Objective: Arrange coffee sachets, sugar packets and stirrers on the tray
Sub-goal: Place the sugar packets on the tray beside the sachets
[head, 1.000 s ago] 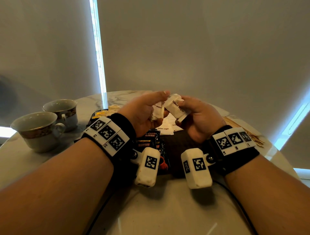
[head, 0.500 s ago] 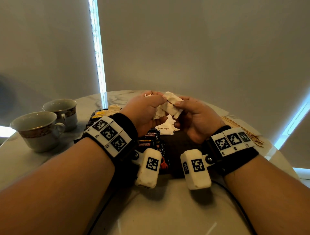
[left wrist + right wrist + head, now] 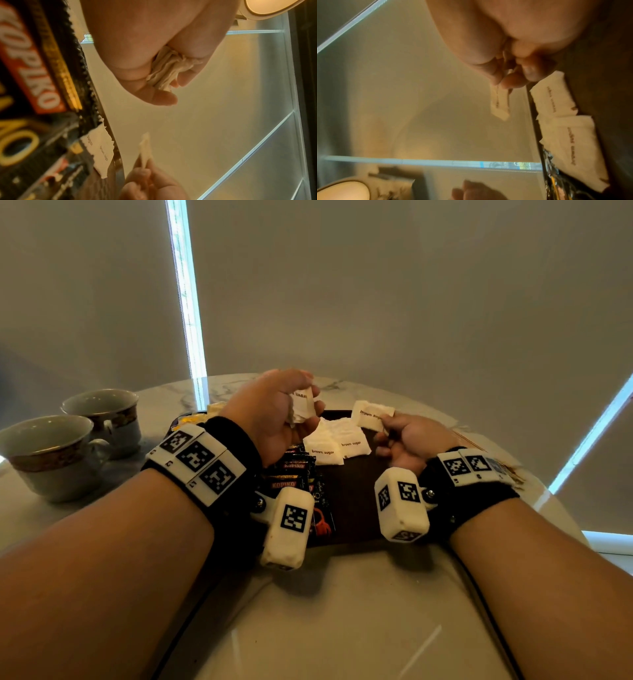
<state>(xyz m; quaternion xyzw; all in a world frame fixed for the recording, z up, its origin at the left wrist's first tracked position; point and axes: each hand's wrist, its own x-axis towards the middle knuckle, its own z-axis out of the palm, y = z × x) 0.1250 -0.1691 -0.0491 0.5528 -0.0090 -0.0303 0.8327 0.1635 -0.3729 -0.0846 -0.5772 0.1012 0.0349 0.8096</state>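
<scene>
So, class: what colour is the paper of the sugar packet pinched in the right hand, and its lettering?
The sugar packet in the right hand is white with dark lettering, clearest in the head view.

Dim, window-slit backlight; wrist views blurred, warm-tinted, edges warped.

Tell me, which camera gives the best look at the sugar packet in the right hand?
The head view: the sugar packet faces the camera, its "brown sugar" print readable, pinched at a corner by the right hand. The right wrist view shows it blurred and nearly edge-on below the fingertips. The left wrist view catches only a thin, blurred sliver.
</scene>
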